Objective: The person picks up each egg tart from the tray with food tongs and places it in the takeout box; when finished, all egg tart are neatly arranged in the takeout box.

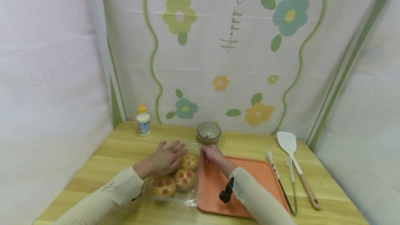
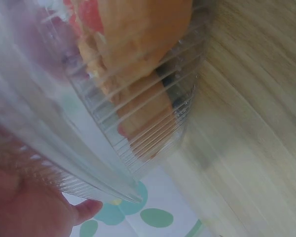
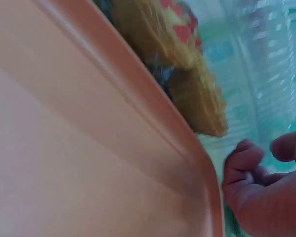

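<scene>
A clear plastic food container (image 1: 189,200) with several round pastries (image 1: 184,178), topped in red and yellow, sits left of an orange tray (image 1: 250,174). My left hand (image 1: 165,159) rests spread, fingers straight, on top of the lid, partly covering the pastries. At the container's far right corner my right hand (image 1: 213,153) has its fingers curled, thumb and forefinger at the clear rim. The right wrist view shows this right hand (image 3: 266,182) just past the tray's corner. Ribbed container walls (image 2: 133,123) stand before the left wrist camera.
A small bowl (image 1: 208,132) stands behind the container. A white bottle with a yellow cap (image 1: 143,122) is at the back left. Metal tongs with white tips (image 1: 281,183) and a white spatula with a wooden handle (image 1: 298,169) lie on the right. Printed curtains enclose the table.
</scene>
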Tool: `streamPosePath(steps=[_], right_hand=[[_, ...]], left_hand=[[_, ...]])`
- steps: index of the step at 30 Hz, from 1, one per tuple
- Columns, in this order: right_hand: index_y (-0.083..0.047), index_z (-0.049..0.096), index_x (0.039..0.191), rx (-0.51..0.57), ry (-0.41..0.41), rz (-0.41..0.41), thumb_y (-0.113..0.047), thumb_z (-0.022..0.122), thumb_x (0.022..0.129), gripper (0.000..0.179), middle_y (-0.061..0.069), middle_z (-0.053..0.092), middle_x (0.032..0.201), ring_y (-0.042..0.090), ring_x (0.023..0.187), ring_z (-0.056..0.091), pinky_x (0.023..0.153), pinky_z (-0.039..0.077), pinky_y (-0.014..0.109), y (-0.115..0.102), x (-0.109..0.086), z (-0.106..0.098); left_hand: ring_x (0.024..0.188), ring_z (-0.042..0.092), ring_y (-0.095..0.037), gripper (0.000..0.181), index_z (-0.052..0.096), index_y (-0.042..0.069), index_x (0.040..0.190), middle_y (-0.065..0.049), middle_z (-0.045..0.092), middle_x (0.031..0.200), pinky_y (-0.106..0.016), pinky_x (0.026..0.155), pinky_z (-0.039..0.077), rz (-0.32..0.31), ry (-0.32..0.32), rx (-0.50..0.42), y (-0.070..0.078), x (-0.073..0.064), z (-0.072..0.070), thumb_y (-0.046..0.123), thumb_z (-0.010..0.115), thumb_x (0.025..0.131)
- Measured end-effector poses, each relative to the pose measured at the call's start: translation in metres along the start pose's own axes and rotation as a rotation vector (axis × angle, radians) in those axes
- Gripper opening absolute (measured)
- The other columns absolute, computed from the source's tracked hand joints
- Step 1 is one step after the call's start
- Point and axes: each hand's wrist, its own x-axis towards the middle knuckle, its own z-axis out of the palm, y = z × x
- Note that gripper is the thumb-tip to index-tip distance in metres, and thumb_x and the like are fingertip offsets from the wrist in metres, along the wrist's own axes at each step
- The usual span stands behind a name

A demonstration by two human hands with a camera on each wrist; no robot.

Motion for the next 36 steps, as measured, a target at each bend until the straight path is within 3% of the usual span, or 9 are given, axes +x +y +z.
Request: streamPosePath(steps=[7, 10, 14, 19, 26, 36], right_hand=[[-0.003, 0.059, 0.083, -0.074, -0.213, -0.009, -0.020, 0.056, 0.096, 0.021, 0.002, 0.052, 0.069, 0.011, 0.057, 0.045, 0.052, 0.037, 0.024, -0.004, -0.055, -0.004], [-0.002, 0.062, 0.083, -0.106, -0.324, -0.009, -0.015, 0.060, 0.089, 0.014, 0.001, 0.054, 0.067, 0.011, 0.057, 0.047, 0.051, 0.038, 0.023, -0.002, -0.081, -0.004], [0.003, 0.067, 0.081, -0.052, -0.491, 0.035, -0.010, 0.061, 0.081, 0.014, 0.001, 0.062, 0.066, 0.008, 0.052, 0.050, 0.046, 0.038, 0.018, 0.005, -0.108, -0.002], [-0.003, 0.072, 0.079, 0.100, -0.667, 0.108, -0.016, 0.064, 0.085, 0.016, 0.001, 0.069, 0.068, 0.001, 0.045, 0.049, 0.040, 0.030, 0.015, 0.017, -0.124, 0.005], [-0.009, 0.069, 0.074, 0.253, -0.704, 0.137, -0.014, 0.063, 0.085, 0.013, -0.005, 0.065, 0.062, -0.002, 0.044, 0.041, 0.040, 0.025, 0.013, 0.026, -0.129, 0.012], [-0.009, 0.068, 0.074, 0.252, -0.695, 0.149, -0.014, 0.063, 0.085, 0.013, -0.007, 0.063, 0.060, -0.003, 0.043, 0.041, 0.040, 0.027, 0.012, 0.026, -0.128, 0.013]], left_hand=[[0.143, 0.031, -0.033, 0.046, 0.045, 0.012, 0.146, -0.012, 0.038, 0.153, -0.067, 0.105, 0.024, 0.003, -0.001, 0.001, 0.002, -0.002, -0.002, 0.024, 0.043, 0.102], [0.143, 0.031, -0.033, 0.045, 0.046, 0.012, 0.146, -0.012, 0.038, 0.153, -0.067, 0.105, 0.024, 0.002, 0.004, -0.004, 0.002, -0.002, -0.003, 0.024, 0.044, 0.102], [0.142, 0.032, -0.034, 0.045, 0.047, 0.012, 0.145, -0.012, 0.039, 0.153, -0.067, 0.105, 0.024, 0.001, 0.012, 0.002, 0.002, -0.003, -0.004, 0.024, 0.045, 0.102], [0.143, 0.032, -0.034, 0.045, 0.046, 0.012, 0.145, -0.012, 0.038, 0.153, -0.067, 0.105, 0.023, -0.004, 0.004, 0.000, 0.002, -0.003, -0.003, 0.024, 0.044, 0.102], [0.142, 0.032, -0.035, 0.045, 0.046, 0.012, 0.146, -0.013, 0.038, 0.153, -0.068, 0.105, 0.024, 0.002, 0.002, -0.005, 0.002, -0.003, -0.002, 0.024, 0.045, 0.102], [0.142, 0.033, -0.033, 0.045, 0.046, 0.012, 0.146, -0.012, 0.039, 0.153, -0.067, 0.104, 0.025, -0.001, 0.006, 0.017, 0.002, -0.003, -0.002, 0.024, 0.045, 0.102]])
